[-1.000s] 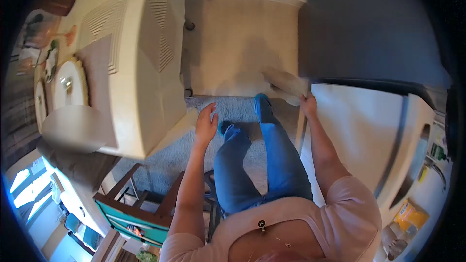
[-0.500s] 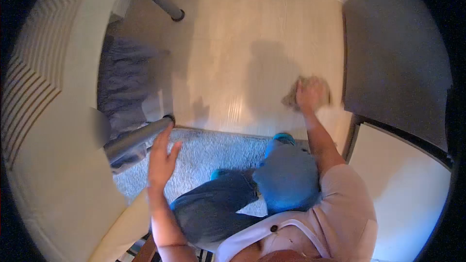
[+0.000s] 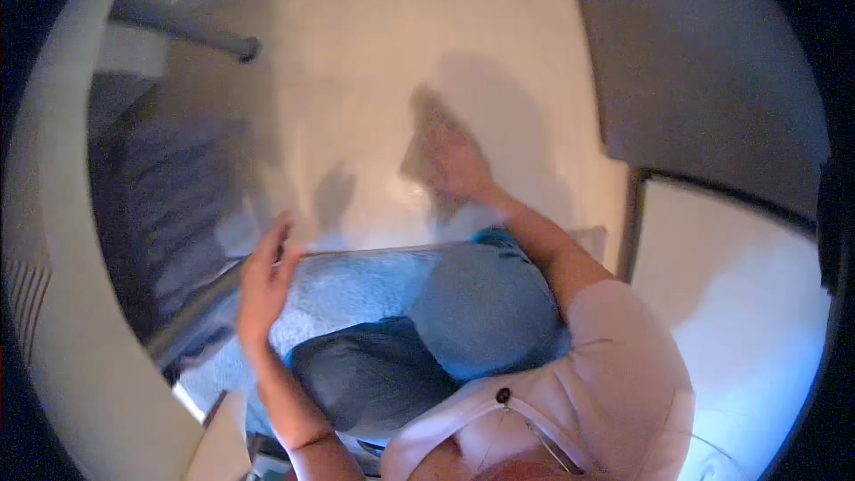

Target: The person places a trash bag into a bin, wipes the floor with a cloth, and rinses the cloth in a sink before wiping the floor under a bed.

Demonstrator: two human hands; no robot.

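A brownish-grey cloth (image 3: 426, 105) lies bunched on the pale wood floor (image 3: 356, 62), blurred by motion. My right hand (image 3: 459, 160) is on top of it, pressing it down with the arm stretched forward. Part of the cloth is hidden under the palm. My left hand (image 3: 263, 281) is raised above the edge of the rug, holding nothing, its fingers extended and the thumb apart. Near it, on the left, is a grey furniture leg (image 3: 200, 307).
Beneath my bent knees is a light grey shaggy rug (image 3: 347, 281). Dark folded fabric (image 3: 160, 205) sits under the furniture at left, with another grey leg (image 3: 214, 38) further back. A dark grey panel (image 3: 695, 71) and a white surface (image 3: 721, 276) stand at right.
My right hand and the cloth have swept left across the floor. The view has shifted, and my left hand now appears a little further left, still raised.
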